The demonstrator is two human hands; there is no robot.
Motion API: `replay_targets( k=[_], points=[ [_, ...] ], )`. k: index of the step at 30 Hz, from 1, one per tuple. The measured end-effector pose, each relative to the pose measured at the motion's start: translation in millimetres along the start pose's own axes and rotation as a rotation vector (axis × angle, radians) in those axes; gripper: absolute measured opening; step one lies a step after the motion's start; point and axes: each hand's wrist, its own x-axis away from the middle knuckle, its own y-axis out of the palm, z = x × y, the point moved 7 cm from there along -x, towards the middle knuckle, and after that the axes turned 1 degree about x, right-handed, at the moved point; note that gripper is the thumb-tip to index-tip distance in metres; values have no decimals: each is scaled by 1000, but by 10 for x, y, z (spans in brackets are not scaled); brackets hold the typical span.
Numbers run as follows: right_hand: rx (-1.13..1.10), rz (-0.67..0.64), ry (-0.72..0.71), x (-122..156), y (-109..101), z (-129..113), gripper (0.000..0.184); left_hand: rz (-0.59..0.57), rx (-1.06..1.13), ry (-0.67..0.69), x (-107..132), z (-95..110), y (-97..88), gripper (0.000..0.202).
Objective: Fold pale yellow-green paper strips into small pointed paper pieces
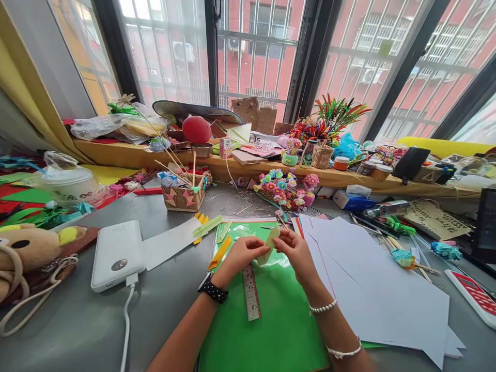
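Note:
Between my two hands is a small folded piece of pale yellow-green paper [267, 249], held up over a glossy green folder [267, 336]. My left hand [246, 252] pinches its lower left side, thumb and fingers together. At its upper right edge, the fingers of my right hand [292, 247] are closed on it. Beneath my left hand a ruler with a red dotted edge [251, 294] lies on the folder, its top end hidden. An orange folded strip [219, 253] rests left of my left hand, with pale green folded strips [209, 227] farther left.
On the left lie a white power bank [118, 253] with its cable and a plush toy [31, 253]. White paper sheets [372, 279] spread right of the folder. Behind stand a cardboard box with sticks [184, 199] and pink and blue flowers [279, 188]. A red calculator [475, 294] sits far right.

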Motion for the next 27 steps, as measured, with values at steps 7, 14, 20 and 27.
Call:
replay_targets(
  k=[7, 14, 20, 27],
  points=[
    [150, -35, -4, 11, 46, -11, 19, -52, 125, -85, 32, -24, 71, 28],
    [197, -4, -8, 28, 35, -33, 23, -38, 9, -19, 31, 23, 93, 33],
    [214, 2, 3, 27, 32, -24, 24, 18, -56, 4, 29, 39, 54, 32],
    [180, 9, 34, 31, 36, -36, 25, 21, 26, -57, 37, 34, 48, 33]
  ],
)
